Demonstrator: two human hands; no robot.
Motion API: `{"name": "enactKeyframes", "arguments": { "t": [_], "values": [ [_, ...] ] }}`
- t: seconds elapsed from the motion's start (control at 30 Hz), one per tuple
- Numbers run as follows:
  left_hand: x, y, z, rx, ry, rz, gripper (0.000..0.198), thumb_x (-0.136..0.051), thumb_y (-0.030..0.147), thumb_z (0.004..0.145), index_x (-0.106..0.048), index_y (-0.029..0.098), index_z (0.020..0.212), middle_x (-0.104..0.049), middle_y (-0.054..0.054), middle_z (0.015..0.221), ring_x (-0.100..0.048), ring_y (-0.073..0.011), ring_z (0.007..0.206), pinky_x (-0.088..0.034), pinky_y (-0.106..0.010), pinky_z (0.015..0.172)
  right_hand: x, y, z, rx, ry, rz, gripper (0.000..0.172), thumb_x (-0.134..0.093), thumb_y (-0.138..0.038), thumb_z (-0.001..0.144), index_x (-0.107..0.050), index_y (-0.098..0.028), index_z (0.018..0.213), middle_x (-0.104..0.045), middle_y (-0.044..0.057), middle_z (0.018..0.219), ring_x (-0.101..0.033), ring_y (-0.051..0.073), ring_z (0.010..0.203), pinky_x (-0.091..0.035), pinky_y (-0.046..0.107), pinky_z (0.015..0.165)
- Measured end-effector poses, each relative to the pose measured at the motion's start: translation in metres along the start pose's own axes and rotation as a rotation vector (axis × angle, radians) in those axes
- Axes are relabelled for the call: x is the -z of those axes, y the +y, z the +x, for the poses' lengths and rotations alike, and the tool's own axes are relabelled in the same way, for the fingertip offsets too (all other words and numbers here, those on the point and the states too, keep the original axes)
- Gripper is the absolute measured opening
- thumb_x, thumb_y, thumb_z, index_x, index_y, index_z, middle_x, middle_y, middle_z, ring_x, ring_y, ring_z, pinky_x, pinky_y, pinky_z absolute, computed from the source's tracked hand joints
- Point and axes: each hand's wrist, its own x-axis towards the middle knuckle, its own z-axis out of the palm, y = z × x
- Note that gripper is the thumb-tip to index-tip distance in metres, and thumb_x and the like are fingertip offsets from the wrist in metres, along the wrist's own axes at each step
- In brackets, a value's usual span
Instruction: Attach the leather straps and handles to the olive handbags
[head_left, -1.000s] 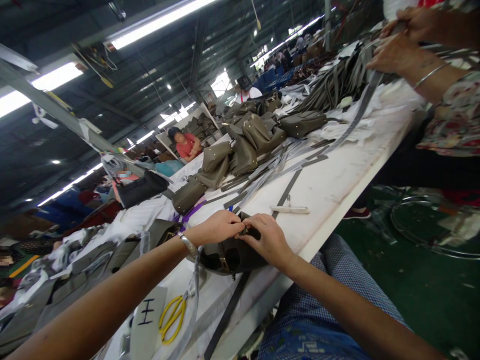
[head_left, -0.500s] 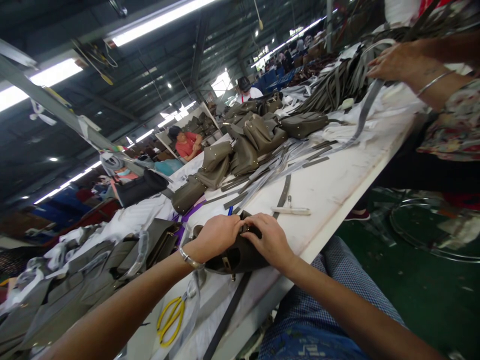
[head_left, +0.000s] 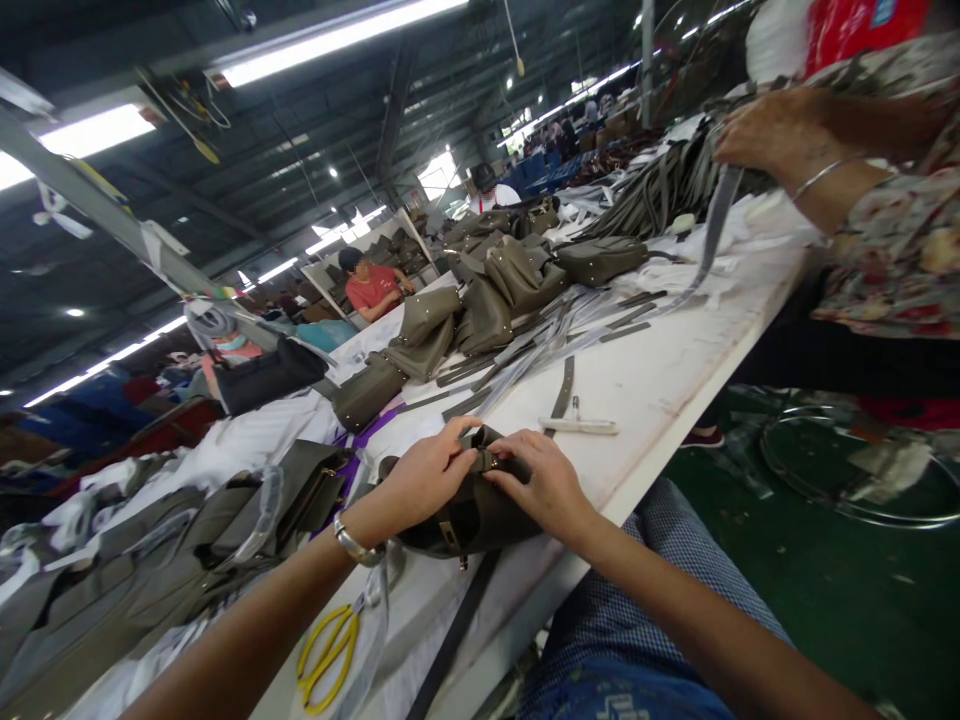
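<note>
A dark olive handbag [head_left: 480, 520] lies on the white table right in front of me, its opening towards me and a gold clasp on its near side. My left hand [head_left: 427, 475] grips the bag's upper edge, thumb and fingers closed on it. Across from it, my right hand [head_left: 541, 478] pinches the same edge beside a small metal fitting. The fingertips of both hands are close together. A dark strap [head_left: 457, 630] runs from under the bag to the table's front edge. Yellow-handled scissors [head_left: 328, 655] lie to the left.
Several olive bags [head_left: 495, 290] and loose straps are heaped along the table [head_left: 660, 385]. A white tool [head_left: 577, 425] lies right of my hands. More bag pieces [head_left: 172, 560] cover the left side. At right, a co-worker's hand [head_left: 772, 130] holds a grey strap.
My left fingers have shifted slightly on the bag's edge, with the index finger now raised and straighter. The co-worker's hand has moved left. My view has turned slightly.
</note>
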Motion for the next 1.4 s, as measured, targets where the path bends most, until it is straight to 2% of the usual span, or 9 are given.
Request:
{"name": "enactKeyframes", "arguments": {
  "t": [0.2,0.37,0.47,0.57,0.73,0.87,1.17,1.3,1.4],
  "values": [
    [-0.006,0.003,0.004,-0.154,-0.015,0.044,0.047,-0.041,0.024,0.095,-0.043,0.030,0.142,-0.071,-0.005,0.114,-0.068,-0.0245,0.098,-0.048,-0.034,0.085,-0.007,0.002,-0.005,0.053,-0.019,0.097,0.015,-0.075,-0.021,0.081,-0.063,-0.022,0.091,-0.065,0.005,0.094,-0.059,0.023,0.094,-0.047,0.035,0.084],
    [-0.011,-0.004,0.004,-0.083,0.003,0.075,0.047,-0.042,0.030,0.098,-0.039,0.027,0.145,-0.071,-0.007,0.115,-0.069,-0.0274,0.101,-0.049,-0.038,0.088,-0.002,-0.003,-0.002,-0.054,-0.017,-0.060,0.017,-0.074,-0.027,0.082,-0.067,-0.023,0.097,-0.066,0.003,0.090,-0.060,0.022,0.089,-0.046,0.035,0.082],
    [-0.016,-0.010,-0.001,-0.105,0.015,0.012,0.053,-0.057,0.044,0.091,-0.042,0.028,0.140,-0.068,-0.005,0.122,-0.067,-0.0274,0.104,-0.050,-0.036,0.089,0.004,-0.009,0.002,-0.094,-0.048,-0.113,0.017,-0.077,-0.029,0.080,-0.070,-0.023,0.095,-0.067,0.003,0.088,-0.061,0.022,0.086,-0.045,0.035,0.079],
    [-0.024,-0.017,-0.006,-0.173,0.023,-0.026,0.057,-0.067,0.047,0.084,-0.046,0.028,0.134,-0.064,-0.004,0.128,-0.065,-0.0256,0.110,-0.049,-0.033,0.091,0.010,-0.011,0.004,-0.134,-0.100,-0.082,0.015,-0.078,-0.021,0.076,-0.072,-0.024,0.090,-0.068,0.002,0.086,-0.062,0.020,0.083,-0.045,0.032,0.076],
    [-0.034,-0.026,-0.009,-0.145,0.077,0.029,0.050,-0.065,0.044,0.087,-0.048,0.028,0.131,-0.065,-0.003,0.126,-0.066,-0.0246,0.107,-0.050,-0.034,0.092,0.012,0.000,0.011,-0.372,-0.213,0.197,0.009,-0.075,-0.021,0.073,-0.074,-0.021,0.081,-0.072,0.002,0.083,-0.065,0.018,0.078,-0.047,0.029,0.072],
    [-0.034,-0.026,-0.008,-0.158,0.091,0.069,0.048,-0.067,0.047,0.085,-0.050,0.030,0.126,-0.067,-0.001,0.120,-0.068,-0.0240,0.101,-0.051,-0.033,0.086,0.012,0.011,0.020,-0.472,-0.386,0.450,0.021,-0.068,-0.035,0.076,-0.072,-0.016,0.084,-0.072,0.003,0.078,-0.063,0.016,0.071,-0.047,0.027,0.066],
    [-0.031,-0.015,-0.017,-0.149,0.134,0.218,0.022,-0.057,0.047,0.091,-0.059,0.029,0.101,-0.070,0.004,0.090,-0.068,-0.0195,0.081,-0.044,-0.026,0.066,0.028,-0.004,0.044,-0.429,-0.574,0.362,0.012,-0.067,-0.026,0.068,-0.071,-0.016,0.072,-0.063,-0.003,0.060,-0.052,0.011,0.057,-0.037,0.023,0.055],
    [-0.030,-0.013,-0.022,-0.187,0.164,0.202,0.022,-0.053,0.046,0.093,-0.060,0.028,0.104,-0.071,0.001,0.100,-0.067,-0.0197,0.089,-0.044,-0.027,0.073,0.033,-0.007,0.044,-0.455,-0.596,0.317,0.013,-0.063,-0.027,0.071,-0.072,-0.018,0.072,-0.066,-0.002,0.062,-0.054,0.012,0.060,-0.038,0.023,0.056],
    [-0.031,-0.016,-0.024,-0.178,0.193,0.157,0.025,-0.051,0.046,0.094,-0.061,0.027,0.107,-0.070,-0.001,0.107,-0.066,-0.0202,0.092,-0.045,-0.028,0.076,0.038,0.006,0.036,-0.466,-0.593,0.261,0.014,-0.062,-0.027,0.071,-0.072,-0.018,0.072,-0.067,-0.002,0.062,-0.055,0.013,0.059,-0.038,0.024,0.054]
  ]
}}
